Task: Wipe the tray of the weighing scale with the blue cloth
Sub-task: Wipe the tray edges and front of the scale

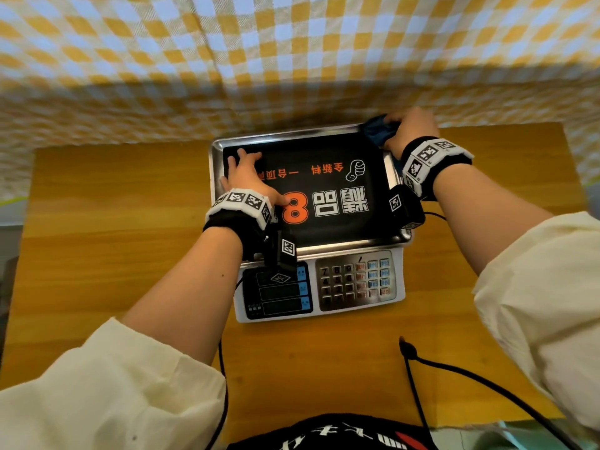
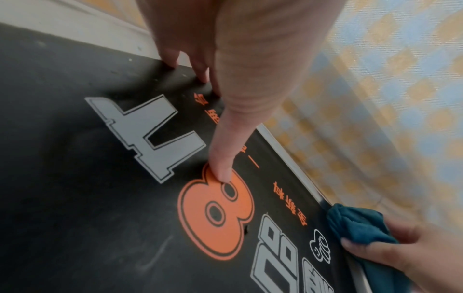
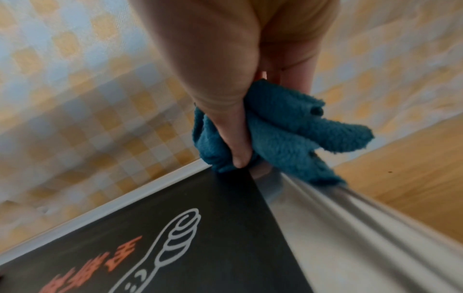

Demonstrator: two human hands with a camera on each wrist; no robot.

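Note:
A weighing scale [image 1: 357,280] stands mid-table with a steel tray [image 1: 292,133] on top; a black printed mat [image 1: 324,190] covers the tray's floor. My right hand [image 1: 410,128] grips a bunched blue cloth [image 1: 378,129] at the tray's far right corner, the cloth [image 3: 280,126] pressed against the rim [image 3: 338,208]. My left hand [image 1: 246,177] lies flat on the mat's left part, fingers straight, thumb [image 2: 223,158] touching the orange "8" [image 2: 218,216]. From the left wrist view the cloth [image 2: 355,226] shows at the lower right.
The scale's display and keypad [image 1: 355,280] face me at the front. A yellow-and-white checked cloth [image 1: 292,53] hangs behind the wooden table [image 1: 113,238]. Black cables [image 1: 470,378] run over the near side of the table.

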